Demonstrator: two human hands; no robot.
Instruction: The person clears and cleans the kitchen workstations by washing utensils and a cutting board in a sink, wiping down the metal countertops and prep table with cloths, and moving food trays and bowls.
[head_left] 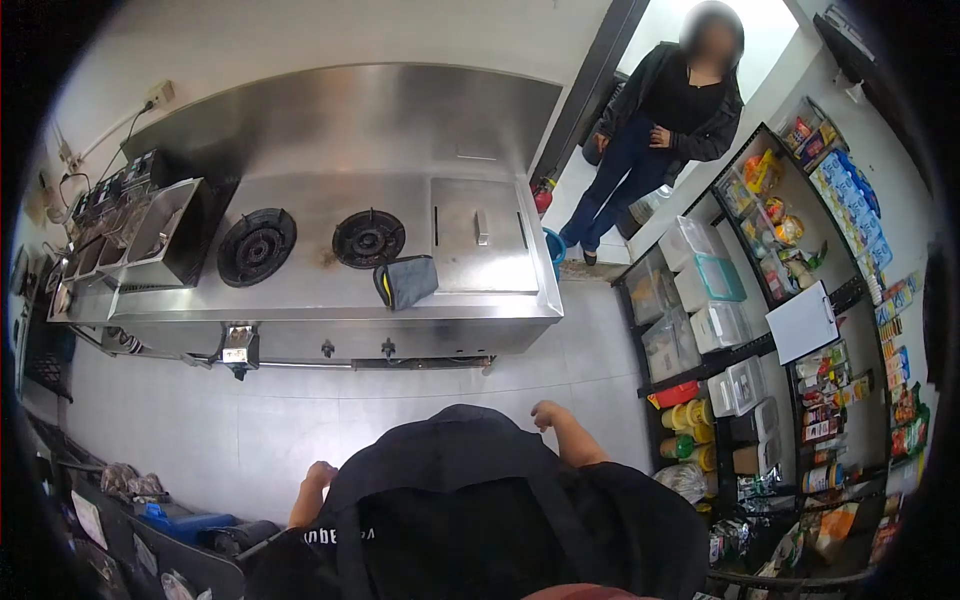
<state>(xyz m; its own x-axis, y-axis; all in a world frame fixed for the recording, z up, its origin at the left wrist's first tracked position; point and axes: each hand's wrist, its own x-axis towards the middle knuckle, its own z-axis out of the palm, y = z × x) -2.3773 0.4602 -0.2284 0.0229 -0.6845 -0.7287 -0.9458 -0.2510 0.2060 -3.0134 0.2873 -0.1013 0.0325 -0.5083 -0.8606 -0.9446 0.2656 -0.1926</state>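
Note:
My left hand (321, 473) hangs low beside my body over the grey floor. Its fingers are mostly hidden, and I see nothing held in it. My right hand (545, 415) is out to the other side, its fingers loosely bent and apart with nothing in them. Neither hand touches anything I can see. In front of me stands a steel stove counter (330, 295) with two black burners, a left one (258, 247) and a right one (369, 239). A folded grey cloth (408, 282) lies at the counter's front edge.
A steel fryer (165, 235) sits at the counter's left end, and a flat lid with a handle (482, 228) at its right. A person (665, 125) stands in the doorway. Shelves (735, 390) with tubs and packets line the right; a dark rack (170, 550) is lower left.

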